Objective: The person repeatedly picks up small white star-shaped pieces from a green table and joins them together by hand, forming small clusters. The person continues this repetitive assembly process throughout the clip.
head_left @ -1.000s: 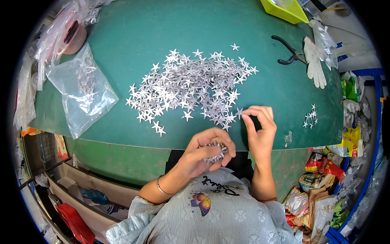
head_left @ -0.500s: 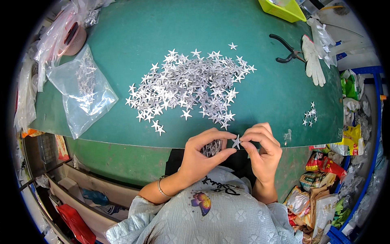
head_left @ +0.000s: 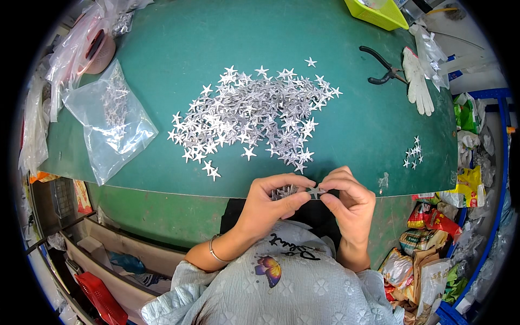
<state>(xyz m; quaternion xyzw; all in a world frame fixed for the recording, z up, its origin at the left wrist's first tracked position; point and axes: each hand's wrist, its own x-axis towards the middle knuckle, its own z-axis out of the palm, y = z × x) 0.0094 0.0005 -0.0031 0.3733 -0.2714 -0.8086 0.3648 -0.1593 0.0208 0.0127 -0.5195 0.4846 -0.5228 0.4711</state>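
Observation:
My left hand (head_left: 262, 203) is curled around several silver starfish pieces (head_left: 283, 192) bunched in its palm. One single silver starfish (head_left: 314, 192) sits between the fingertips of both hands, at the table's near edge. The thumb and forefinger of my right hand (head_left: 350, 201) pinch its right side, and my left fingertips are at its left. Beyond the hands, a wide pile of loose silver starfish (head_left: 254, 111) covers the middle of the green table. A small separate group of starfish (head_left: 414, 154) lies toward the right edge.
At the left are a clear plastic bag (head_left: 111, 122) holding starfish and a pink basket (head_left: 101, 57). Black-handled pliers (head_left: 385, 70) and a white glove (head_left: 418, 86) lie at the far right, below a yellow-green tray (head_left: 379, 16). Bags fill the right side; an open drawer (head_left: 116, 260) is lower left.
The single starfish has tipped flatter between my fingertips. My left thumb and fingers have drawn closer together, and my right hand has lowered slightly. The pile has not visibly changed.

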